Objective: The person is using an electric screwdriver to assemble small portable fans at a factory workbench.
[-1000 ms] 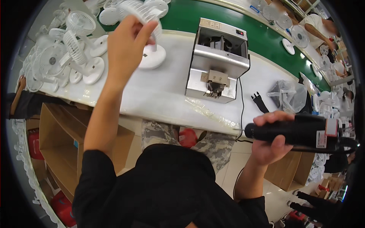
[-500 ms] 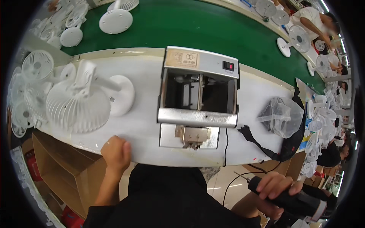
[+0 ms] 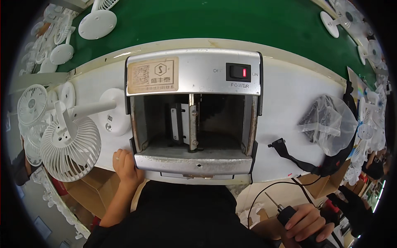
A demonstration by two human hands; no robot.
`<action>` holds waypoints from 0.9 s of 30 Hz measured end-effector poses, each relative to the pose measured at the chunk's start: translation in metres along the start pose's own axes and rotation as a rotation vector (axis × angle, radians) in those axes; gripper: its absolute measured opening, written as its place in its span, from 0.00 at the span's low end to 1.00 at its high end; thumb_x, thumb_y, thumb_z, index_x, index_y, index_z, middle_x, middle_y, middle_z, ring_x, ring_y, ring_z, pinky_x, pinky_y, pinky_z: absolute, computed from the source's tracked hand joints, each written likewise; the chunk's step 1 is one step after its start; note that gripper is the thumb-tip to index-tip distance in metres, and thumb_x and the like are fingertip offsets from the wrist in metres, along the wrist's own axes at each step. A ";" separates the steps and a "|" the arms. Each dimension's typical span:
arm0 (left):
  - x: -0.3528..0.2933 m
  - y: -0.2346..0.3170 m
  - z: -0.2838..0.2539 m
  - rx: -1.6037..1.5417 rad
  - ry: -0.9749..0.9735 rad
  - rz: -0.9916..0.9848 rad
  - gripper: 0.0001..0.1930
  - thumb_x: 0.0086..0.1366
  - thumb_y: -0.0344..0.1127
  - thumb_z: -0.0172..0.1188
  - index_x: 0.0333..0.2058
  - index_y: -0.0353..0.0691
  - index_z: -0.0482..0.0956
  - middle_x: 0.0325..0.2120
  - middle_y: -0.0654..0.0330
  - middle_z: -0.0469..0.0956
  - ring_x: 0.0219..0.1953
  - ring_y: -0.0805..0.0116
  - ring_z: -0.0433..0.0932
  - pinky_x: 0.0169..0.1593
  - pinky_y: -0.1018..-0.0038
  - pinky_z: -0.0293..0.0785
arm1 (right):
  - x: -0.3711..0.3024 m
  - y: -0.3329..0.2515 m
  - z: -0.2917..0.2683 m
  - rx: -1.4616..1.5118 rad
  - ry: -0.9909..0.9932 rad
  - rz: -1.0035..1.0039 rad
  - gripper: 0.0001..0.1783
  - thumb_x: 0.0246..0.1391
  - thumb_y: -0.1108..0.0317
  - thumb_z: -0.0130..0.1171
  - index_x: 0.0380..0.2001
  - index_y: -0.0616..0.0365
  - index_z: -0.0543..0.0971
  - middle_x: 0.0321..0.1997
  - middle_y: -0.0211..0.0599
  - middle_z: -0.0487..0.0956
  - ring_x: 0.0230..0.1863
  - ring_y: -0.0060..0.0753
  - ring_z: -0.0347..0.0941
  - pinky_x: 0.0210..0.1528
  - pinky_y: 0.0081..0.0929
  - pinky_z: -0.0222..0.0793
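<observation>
My right hand is wrapped round a black electric screwdriver, held past the table's front edge at the lower right with its bit pointing up and left. At that table edge my left hand is closed, beside the near left corner of a silver screw feeder; whatever its fingers hold, if anything, is hidden. The feeder's top is open over a dark hollow with a metal rail, and its power switch glows red. A white desk fan stands left of that hand, its round base behind.
A clear plastic bag with dark contents and a black strap lie on the white table at right. Cardboard boxes stand below the left edge. A green belt runs behind, with white fans along it.
The view has come closer over the feeder, which looks larger and hides most of its front plate. My left fist now appears beside the feeder's corner; the screwdriver stays in my right hand.
</observation>
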State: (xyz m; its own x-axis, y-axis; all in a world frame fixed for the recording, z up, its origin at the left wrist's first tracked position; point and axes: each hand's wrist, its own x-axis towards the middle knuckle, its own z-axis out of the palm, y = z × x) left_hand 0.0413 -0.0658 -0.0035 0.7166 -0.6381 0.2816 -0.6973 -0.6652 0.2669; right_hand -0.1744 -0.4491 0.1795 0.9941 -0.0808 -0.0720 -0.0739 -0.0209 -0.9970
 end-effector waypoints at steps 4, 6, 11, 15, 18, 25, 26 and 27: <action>0.014 -0.002 0.001 -0.037 0.011 0.021 0.05 0.51 0.26 0.56 0.22 0.40 0.69 0.21 0.58 0.66 0.23 0.60 0.60 0.31 0.68 0.60 | 0.006 0.033 0.009 0.070 0.027 -0.205 0.28 0.51 0.50 0.64 0.50 0.50 0.69 0.28 0.33 0.73 0.23 0.27 0.71 0.30 0.26 0.76; 0.018 0.005 -0.003 -0.044 0.022 0.020 0.05 0.51 0.27 0.57 0.22 0.40 0.69 0.21 0.59 0.67 0.23 0.60 0.61 0.31 0.68 0.60 | 0.006 0.064 0.017 0.274 0.189 -0.665 0.29 0.52 0.49 0.63 0.51 0.50 0.68 0.30 0.33 0.73 0.23 0.28 0.71 0.31 0.27 0.76; 0.044 0.020 0.006 -0.292 0.027 -0.081 0.05 0.52 0.32 0.61 0.28 0.40 0.75 0.22 0.62 0.69 0.24 0.62 0.65 0.32 0.70 0.63 | 0.012 0.070 0.030 0.370 0.292 -0.708 0.29 0.47 0.52 0.64 0.49 0.50 0.66 0.29 0.33 0.74 0.21 0.27 0.71 0.28 0.28 0.74; 0.053 0.003 0.005 -0.196 0.169 -0.190 0.18 0.53 0.37 0.64 0.44 0.46 0.78 0.35 0.59 0.71 0.33 0.62 0.68 0.39 0.70 0.66 | 0.022 0.060 0.054 0.377 0.492 -0.596 0.29 0.42 0.57 0.63 0.46 0.51 0.64 0.27 0.32 0.73 0.19 0.28 0.69 0.24 0.27 0.69; 0.066 -0.014 0.007 0.384 0.205 -0.059 0.30 0.55 0.46 0.64 0.59 0.61 0.71 0.44 0.52 0.69 0.44 0.56 0.70 0.48 0.67 0.68 | 0.038 0.063 0.068 0.529 0.387 -0.532 0.31 0.46 0.55 0.61 0.52 0.50 0.63 0.28 0.37 0.73 0.21 0.31 0.69 0.25 0.28 0.69; 0.098 -0.038 0.018 0.276 0.081 -0.008 0.32 0.58 0.51 0.61 0.62 0.62 0.66 0.50 0.49 0.71 0.48 0.50 0.71 0.51 0.62 0.70 | 0.083 0.068 0.093 0.522 0.403 -0.474 0.27 0.52 0.62 0.53 0.55 0.58 0.65 0.28 0.42 0.74 0.19 0.35 0.70 0.23 0.26 0.66; 0.102 -0.037 0.019 0.253 0.055 -0.035 0.32 0.58 0.52 0.60 0.62 0.62 0.66 0.51 0.49 0.71 0.49 0.49 0.72 0.51 0.62 0.70 | 0.088 0.067 0.096 0.462 0.418 -0.473 0.26 0.53 0.64 0.53 0.54 0.62 0.65 0.27 0.42 0.75 0.20 0.35 0.71 0.23 0.25 0.68; 0.100 -0.033 0.017 0.256 0.058 -0.026 0.32 0.58 0.52 0.60 0.62 0.62 0.66 0.51 0.49 0.71 0.49 0.49 0.72 0.51 0.62 0.70 | 0.088 0.067 0.100 0.464 0.423 -0.480 0.26 0.53 0.64 0.53 0.54 0.62 0.65 0.27 0.42 0.75 0.20 0.35 0.71 0.23 0.25 0.68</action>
State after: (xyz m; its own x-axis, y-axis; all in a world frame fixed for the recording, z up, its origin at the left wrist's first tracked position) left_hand 0.1361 -0.1139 0.0002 0.7269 -0.6011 0.3320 -0.6463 -0.7623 0.0350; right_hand -0.0844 -0.3582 0.1041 0.7873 -0.5428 0.2925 0.4891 0.2610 -0.8323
